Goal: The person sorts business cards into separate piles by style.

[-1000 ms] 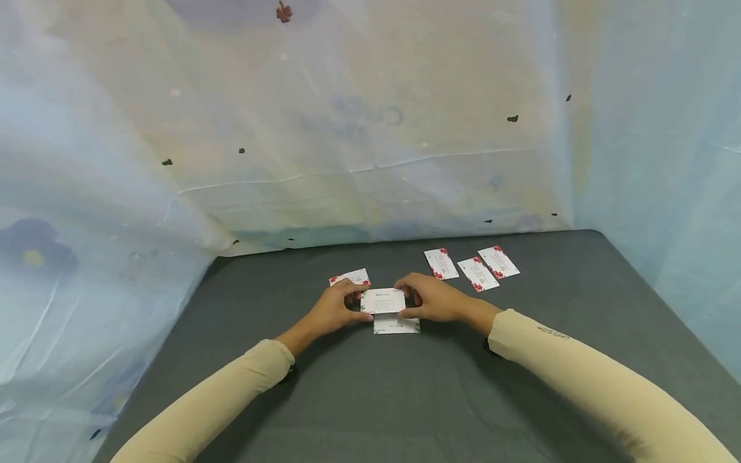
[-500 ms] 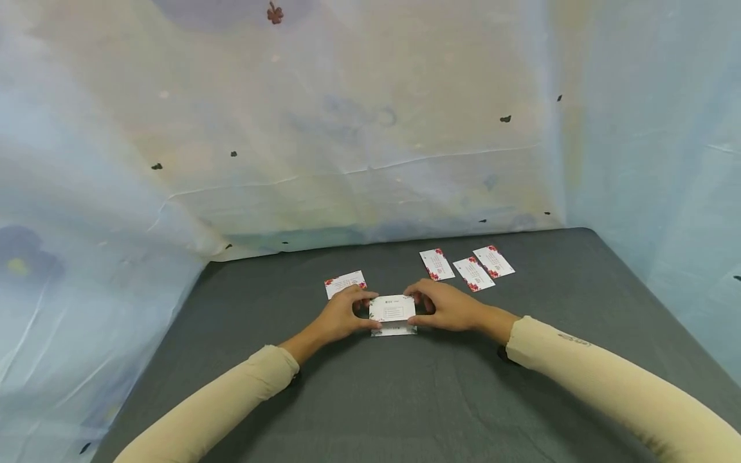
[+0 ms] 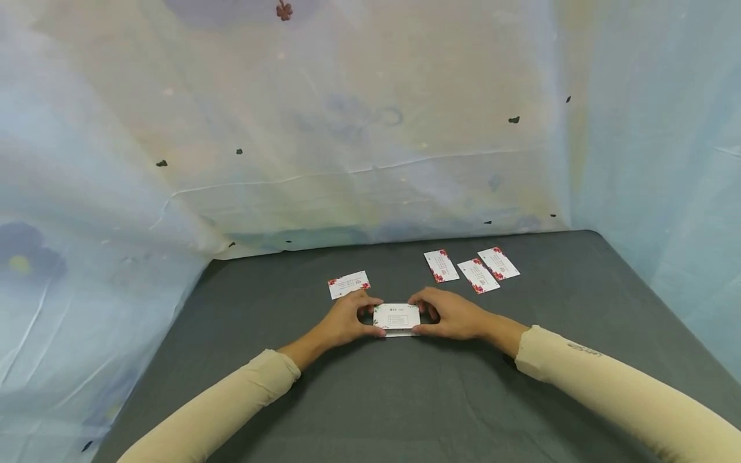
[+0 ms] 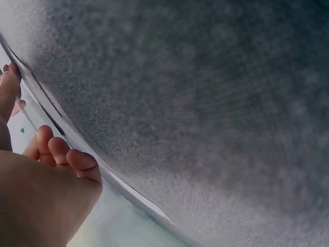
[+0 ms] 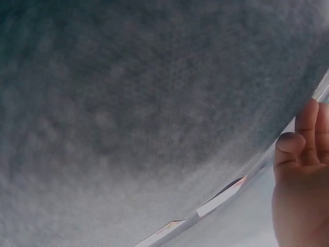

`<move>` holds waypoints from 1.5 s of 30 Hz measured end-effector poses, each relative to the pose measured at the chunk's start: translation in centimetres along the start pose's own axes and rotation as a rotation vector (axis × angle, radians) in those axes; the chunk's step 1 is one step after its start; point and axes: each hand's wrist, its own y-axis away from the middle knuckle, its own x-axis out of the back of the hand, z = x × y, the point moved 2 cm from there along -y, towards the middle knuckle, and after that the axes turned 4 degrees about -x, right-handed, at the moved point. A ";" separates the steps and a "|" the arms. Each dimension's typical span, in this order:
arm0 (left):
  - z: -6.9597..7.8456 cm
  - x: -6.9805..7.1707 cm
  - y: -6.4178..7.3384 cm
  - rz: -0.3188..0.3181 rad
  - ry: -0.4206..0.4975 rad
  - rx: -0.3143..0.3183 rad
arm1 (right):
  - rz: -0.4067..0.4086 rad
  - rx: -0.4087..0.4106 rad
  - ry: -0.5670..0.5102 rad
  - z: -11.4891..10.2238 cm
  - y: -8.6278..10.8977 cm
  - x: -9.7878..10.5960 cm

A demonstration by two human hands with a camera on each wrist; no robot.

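Our left hand [image 3: 346, 318] and right hand [image 3: 454, 315] pinch a white leaf-printed rectangular card [image 3: 396, 316]. Three white red-flowered cards [image 3: 478, 275] lie near the grey table's [image 3: 347, 405] far edge.

I saw smooth paper cards [image 3: 396, 315] and matt cloth [image 3: 370, 399].
From my distance, the cloth looked finely rough, the far backdrop [image 3: 347, 128] creased and faintly glossy, the near sleeves [image 3: 226, 406] matt fabric.

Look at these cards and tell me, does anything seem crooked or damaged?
No damage shows at this size. The three red-flowered cards at back right lie slanted, and the lone red-flowered card left of them tilts another way, so they form no neat row. The held white card looks about straight.
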 end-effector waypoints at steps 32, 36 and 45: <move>1.0 -0.7 1.5 -0.062 -0.140 0.055 | -0.054 0.014 -0.048 -0.1 1.1 -0.6; 1.0 -0.8 1.6 -0.081 -0.129 0.046 | -0.053 0.006 -0.041 0.1 1.3 -0.6; 0.9 -0.5 1.6 -0.071 -0.100 0.042 | -0.073 0.003 -0.059 0.0 1.0 -0.6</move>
